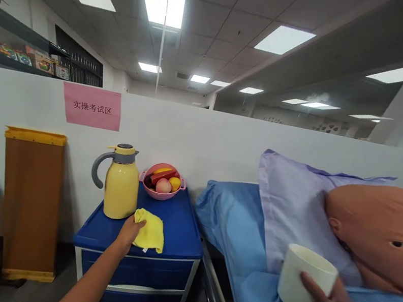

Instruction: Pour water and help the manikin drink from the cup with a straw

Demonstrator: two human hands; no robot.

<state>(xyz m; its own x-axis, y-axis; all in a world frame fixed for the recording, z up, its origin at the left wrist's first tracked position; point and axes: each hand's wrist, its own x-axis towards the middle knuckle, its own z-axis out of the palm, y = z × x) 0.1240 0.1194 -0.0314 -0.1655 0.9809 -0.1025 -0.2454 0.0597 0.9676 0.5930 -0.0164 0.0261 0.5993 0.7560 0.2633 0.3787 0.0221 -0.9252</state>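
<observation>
My left hand (133,229) is closed on a yellow cloth (149,232) at the front of a blue-topped bedside cabinet (179,234). Just behind that hand stands a yellow thermos jug (121,187) with a grey handle. At the lower right, my right hand (328,297) grips a white cup (298,279), slightly blurred and tilted, over the bed. What is inside the cup cannot be seen. Close beside the cup, a training manikin's head (388,228) rests on a lilac pillow (290,198).
A pink basket (160,195) of fruit sits at the back of the cabinet. Blue bedding (243,247) covers the bed, and a dark rail (212,288) runs between bed and cabinet. A brown board (33,205) leans against the white partition (208,144), which bears a pink sign (93,106).
</observation>
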